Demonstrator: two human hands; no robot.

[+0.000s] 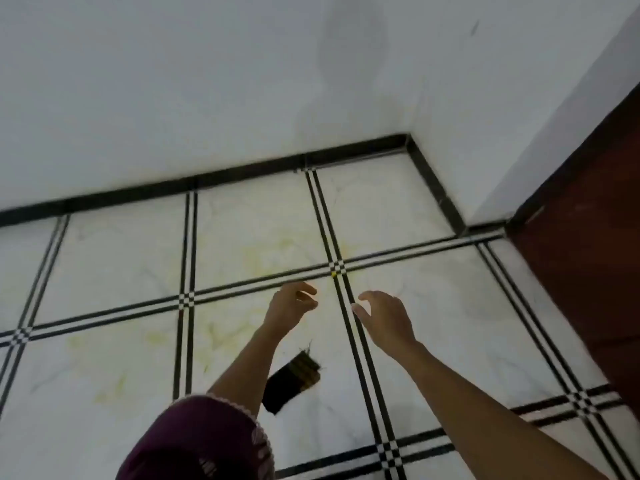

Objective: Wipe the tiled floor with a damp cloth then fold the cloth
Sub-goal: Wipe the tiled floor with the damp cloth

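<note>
A dark folded cloth (291, 382) with frayed threads lies on the white tiled floor (450, 323), just right of my left forearm. My left hand (292, 306) hovers above the floor beyond the cloth, its fingers loosely curled and holding nothing. About a hand's width to its right, my right hand (384, 318) is held with fingers spread and relaxed, also empty. Neither hand touches the cloth. Faint yellow stains (277, 254) mark the tiles ahead of and left of my hands.
White walls (207, 98) with a black skirting (242, 178) meet in a corner at the back right. A dark red-brown door or panel (588, 254) stands at the right. A maroon sleeve (194, 441) fills the lower left.
</note>
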